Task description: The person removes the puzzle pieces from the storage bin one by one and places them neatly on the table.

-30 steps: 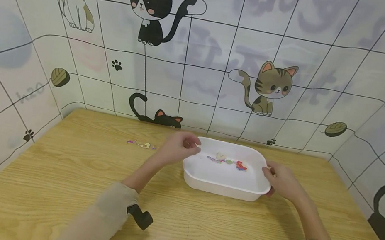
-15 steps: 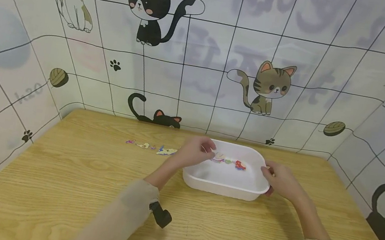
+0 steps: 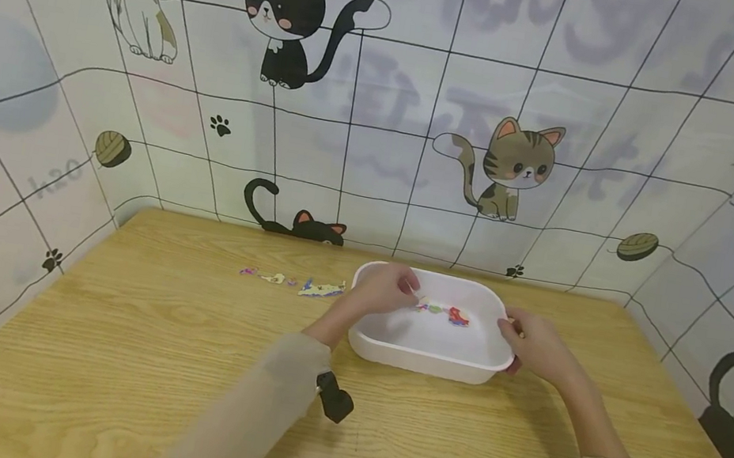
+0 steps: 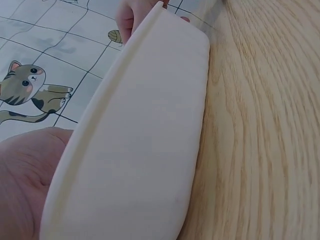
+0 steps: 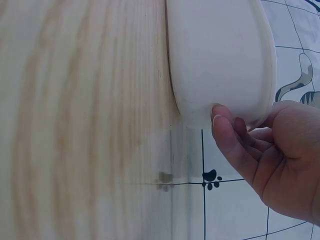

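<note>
A white plastic basin point(image 3: 427, 362) stands on the table. My right hand point(image 3: 538, 344) grips its right rim; the right wrist view shows this hand's fingers point(image 5: 226, 137) bent under the rim against the outer wall. My left hand point(image 3: 388, 290) reaches over the left side, its bent fingertips low inside, close to the small flat cut-outs. Among these a red one point(image 3: 459, 317) and a pale green one point(image 3: 435, 309) show; another is partly hidden by my left fingers. Whether those fingers pinch a piece is hidden, also in the left wrist view, where the basin's wall point(image 4: 140, 120) covers them.
Left of the basin, several small flat cut-outs lie in a row on the wooden table point(image 3: 173, 358): a larger yellow and blue one point(image 3: 321, 289), a pale yellow one point(image 3: 274, 278) and a pink-purple one point(image 3: 249, 271). A cat-printed sheet point(image 3: 378, 159) borders the table's back and sides.
My left hand has moved right, from the basin's left rim to over its inside, uncovering the yellow and blue cut-out on the table. The right hand and basin stay in place.
</note>
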`<action>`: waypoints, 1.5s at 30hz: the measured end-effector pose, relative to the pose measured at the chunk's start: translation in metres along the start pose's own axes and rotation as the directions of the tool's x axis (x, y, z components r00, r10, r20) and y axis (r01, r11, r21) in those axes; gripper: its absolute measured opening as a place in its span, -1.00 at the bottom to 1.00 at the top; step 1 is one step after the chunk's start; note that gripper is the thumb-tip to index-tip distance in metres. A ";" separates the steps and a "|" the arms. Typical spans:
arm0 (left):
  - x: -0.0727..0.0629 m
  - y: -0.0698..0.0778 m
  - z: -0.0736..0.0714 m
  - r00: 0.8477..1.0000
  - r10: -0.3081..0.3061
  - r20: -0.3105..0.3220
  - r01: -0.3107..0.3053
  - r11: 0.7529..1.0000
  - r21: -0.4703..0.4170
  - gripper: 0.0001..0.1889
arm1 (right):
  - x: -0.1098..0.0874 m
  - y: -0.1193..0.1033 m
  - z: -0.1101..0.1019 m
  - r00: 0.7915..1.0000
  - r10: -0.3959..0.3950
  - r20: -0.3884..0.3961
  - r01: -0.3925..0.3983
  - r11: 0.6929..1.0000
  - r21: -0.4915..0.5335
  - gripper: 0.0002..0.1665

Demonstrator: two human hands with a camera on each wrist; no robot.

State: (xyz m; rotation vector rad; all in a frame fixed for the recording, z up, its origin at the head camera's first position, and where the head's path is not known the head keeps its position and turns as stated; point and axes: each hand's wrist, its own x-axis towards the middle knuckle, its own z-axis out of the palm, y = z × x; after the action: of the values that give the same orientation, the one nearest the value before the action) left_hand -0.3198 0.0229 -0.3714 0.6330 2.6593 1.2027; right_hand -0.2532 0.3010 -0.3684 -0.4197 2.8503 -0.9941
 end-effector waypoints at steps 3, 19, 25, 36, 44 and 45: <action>0.004 -0.002 0.005 1.000 -0.018 0.009 0.017 0.999 0.030 -0.71 | 0.000 0.002 0.001 1.000 0.004 -0.005 -0.004 1.000 -0.004 -0.50; 0.004 -0.005 0.015 0.999 -0.048 0.012 0.044 0.973 0.228 -0.74 | 0.001 0.004 0.000 1.000 0.005 0.003 -0.005 1.000 -0.003 -0.49; 0.004 -0.005 0.018 0.998 -0.065 0.018 0.057 0.956 0.286 -0.79 | 0.001 0.004 0.001 1.000 0.003 0.004 -0.003 1.000 0.009 -0.50; 0.002 -0.005 0.016 0.998 -0.044 0.045 0.030 0.958 0.284 -0.92 | 0.001 0.002 0.001 1.000 0.012 0.004 -0.012 1.000 0.005 -0.50; -0.001 -0.003 0.017 0.996 -0.008 0.090 -0.016 0.964 0.264 -0.90 | 0.001 0.003 0.001 1.000 0.008 0.007 -0.008 1.000 0.011 -0.54; -0.001 -0.003 0.017 0.996 -0.014 0.091 -0.011 0.965 0.264 -0.90 | 0.001 0.003 0.001 1.000 0.007 0.006 -0.007 1.000 0.012 -0.54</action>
State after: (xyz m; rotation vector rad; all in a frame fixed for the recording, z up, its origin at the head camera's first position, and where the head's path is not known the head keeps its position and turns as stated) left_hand -0.3148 0.0320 -0.3852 0.7058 2.7625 0.8017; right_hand -0.2547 0.3024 -0.3706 -0.4113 2.8369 -1.0059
